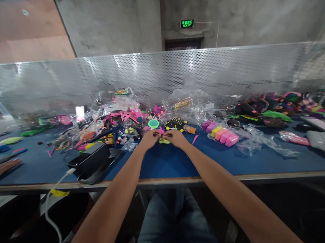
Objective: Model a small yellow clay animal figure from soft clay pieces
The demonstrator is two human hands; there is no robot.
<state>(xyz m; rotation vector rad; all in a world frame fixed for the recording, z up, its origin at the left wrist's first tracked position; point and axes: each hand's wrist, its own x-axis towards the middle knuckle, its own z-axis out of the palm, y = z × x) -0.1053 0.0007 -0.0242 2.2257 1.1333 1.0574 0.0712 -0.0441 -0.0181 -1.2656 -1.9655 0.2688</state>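
Observation:
Both my arms reach out over a blue table (160,161). My left hand (149,138) and my right hand (175,138) meet at the middle of it, fingers pinched together on a small colourful toy piece (161,136) with pink and yellow-green parts. The piece is mostly hidden by my fingers. Just beyond my hands lie a round green and pink toy (153,124) and a black dotted toy (175,124).
A heap of bright toys and clear plastic bags (115,122) fills the left middle. Pink and yellow blocks (223,134) lie right. A black box, phone and white cable (94,161) sit near the front edge. Another person's hand (0,168) rests far left. A perforated metal screen (182,75) backs the table.

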